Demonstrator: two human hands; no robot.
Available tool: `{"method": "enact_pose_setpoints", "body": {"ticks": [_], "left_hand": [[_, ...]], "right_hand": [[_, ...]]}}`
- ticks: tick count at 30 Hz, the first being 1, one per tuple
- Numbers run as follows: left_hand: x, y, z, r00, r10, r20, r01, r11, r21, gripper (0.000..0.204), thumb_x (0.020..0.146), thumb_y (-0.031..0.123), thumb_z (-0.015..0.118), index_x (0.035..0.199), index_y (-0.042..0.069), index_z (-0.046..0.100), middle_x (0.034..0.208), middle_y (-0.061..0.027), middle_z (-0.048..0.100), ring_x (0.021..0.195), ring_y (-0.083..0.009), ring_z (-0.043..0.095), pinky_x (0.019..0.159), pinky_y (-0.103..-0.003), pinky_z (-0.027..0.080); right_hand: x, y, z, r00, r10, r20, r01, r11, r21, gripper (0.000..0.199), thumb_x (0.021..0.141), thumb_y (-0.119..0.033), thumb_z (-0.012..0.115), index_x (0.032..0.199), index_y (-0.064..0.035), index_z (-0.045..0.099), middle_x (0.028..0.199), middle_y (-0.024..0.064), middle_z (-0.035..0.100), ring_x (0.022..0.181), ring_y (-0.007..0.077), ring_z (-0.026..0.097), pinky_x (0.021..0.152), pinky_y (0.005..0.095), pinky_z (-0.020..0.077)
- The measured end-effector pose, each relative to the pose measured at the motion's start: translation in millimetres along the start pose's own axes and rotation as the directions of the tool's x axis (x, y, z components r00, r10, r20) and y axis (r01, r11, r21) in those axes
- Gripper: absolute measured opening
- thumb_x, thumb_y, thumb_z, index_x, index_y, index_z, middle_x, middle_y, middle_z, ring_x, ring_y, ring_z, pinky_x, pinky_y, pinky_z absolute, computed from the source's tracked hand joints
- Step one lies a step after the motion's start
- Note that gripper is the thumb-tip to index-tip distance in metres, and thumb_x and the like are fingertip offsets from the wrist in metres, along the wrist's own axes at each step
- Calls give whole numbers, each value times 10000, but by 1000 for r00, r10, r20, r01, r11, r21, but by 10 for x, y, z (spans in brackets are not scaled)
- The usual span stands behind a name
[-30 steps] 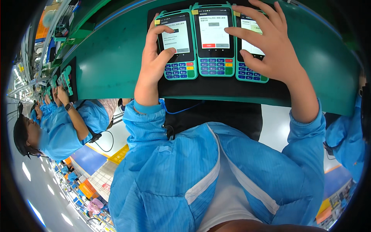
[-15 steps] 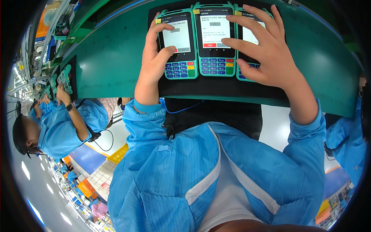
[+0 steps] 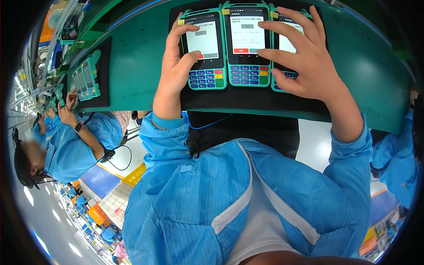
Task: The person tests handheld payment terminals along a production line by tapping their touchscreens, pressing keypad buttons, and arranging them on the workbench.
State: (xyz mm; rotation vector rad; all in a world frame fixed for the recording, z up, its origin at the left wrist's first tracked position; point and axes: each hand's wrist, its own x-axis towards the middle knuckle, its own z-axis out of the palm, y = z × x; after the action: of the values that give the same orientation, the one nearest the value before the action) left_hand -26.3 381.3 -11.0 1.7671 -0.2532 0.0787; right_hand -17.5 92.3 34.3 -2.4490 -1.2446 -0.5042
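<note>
Left payment terminal (image 3: 203, 44), middle payment terminal (image 3: 246, 44) and right payment terminal (image 3: 285, 43) lay side by side on black mat (image 3: 260, 99). Left hand (image 3: 173, 66): half-curled at left terminal's outer edge; from my spot, firmness of hold could not be told. Right hand (image 3: 311, 62): splayed wide over right terminal, nothing grasped.

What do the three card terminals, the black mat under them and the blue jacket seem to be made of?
Terminals: probably hard plastic, as they look smooth, green and moulded; the flat screens could be glass or clear plastic.
Mat: maybe rubber or foam, as it looks matte and dark.
Jacket: woven cloth, perhaps synthetic, with thin stripes and soft folds.
</note>
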Motion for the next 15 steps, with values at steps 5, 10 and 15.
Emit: {"method": "enact_pose_setpoints", "body": {"ticks": [5, 10, 15], "left_hand": [[0, 6, -1, 1000, 20, -12, -20, 1000, -11, 463, 704, -18, 525, 1150, 95, 566, 1510, -212, 309, 1399, -328, 303, 1126, -390, 259], [12, -1, -20, 1000, 10, -4, -10, 999, 38, 445, 707, -16, 531, 1138, 87, 571, 1503, -209, 321, 1398, -327, 306, 1129, -394, 258], [19, -7, -24, 999, 32, 9, -32, 999, 11, 437, 709, -13, 538, 1134, 84, 572, 1499, -205, 327, 1397, -325, 306, 1128, -396, 258]], "right_hand": [[2, 1, 7, 1000, -11, 1, 11, 1000, -6, 299, 689, -197, 644, 980, -223, 710, 1360, 36, 524, 1356, 332, 346, 1136, 603, 131], [37, -16, 13, 1000, 0, 8, 0, 1000, -26, 299, 691, -205, 647, 982, -229, 711, 1369, 23, 517, 1358, 326, 343, 1141, 600, 117], [36, -11, 24, 1000, -5, 5, 5, 999, -39, 289, 698, -216, 654, 981, -226, 711, 1374, 22, 511, 1362, 323, 336, 1144, 594, 115]]}}
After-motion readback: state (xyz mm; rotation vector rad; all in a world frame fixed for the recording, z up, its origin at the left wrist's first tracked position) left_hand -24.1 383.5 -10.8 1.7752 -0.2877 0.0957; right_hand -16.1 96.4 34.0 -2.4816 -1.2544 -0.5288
